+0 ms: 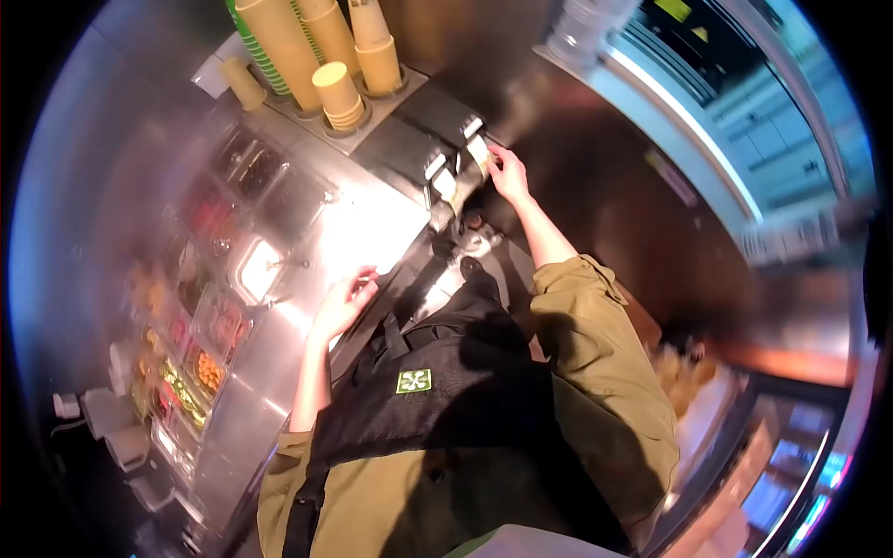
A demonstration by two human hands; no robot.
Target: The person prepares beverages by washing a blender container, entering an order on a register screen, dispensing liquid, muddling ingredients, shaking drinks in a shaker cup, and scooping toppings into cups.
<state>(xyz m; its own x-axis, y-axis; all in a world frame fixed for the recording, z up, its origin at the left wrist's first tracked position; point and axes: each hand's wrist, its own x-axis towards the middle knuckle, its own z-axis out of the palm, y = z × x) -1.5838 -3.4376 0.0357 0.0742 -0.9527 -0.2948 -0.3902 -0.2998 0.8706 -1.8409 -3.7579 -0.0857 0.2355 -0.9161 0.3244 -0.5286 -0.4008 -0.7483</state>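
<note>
My right hand (507, 174) reaches up to a black machine (395, 130) with two pale-labelled levers. Its fingers are bent at the right-hand lever (478, 147); whether they grip it is not clear. The left-hand lever (441, 179) has nothing touching it. Over the edge of the steel counter (251, 391) hovers my left hand (346, 299), fingers loosely curled and partly apart, with nothing visible in it.
Stacks of paper cups (339, 98) stand in holders beyond the machine. Along the left run food containers, one with orange pieces (208, 370). A lit glass-fronted cabinet (763, 121) is at the upper right.
</note>
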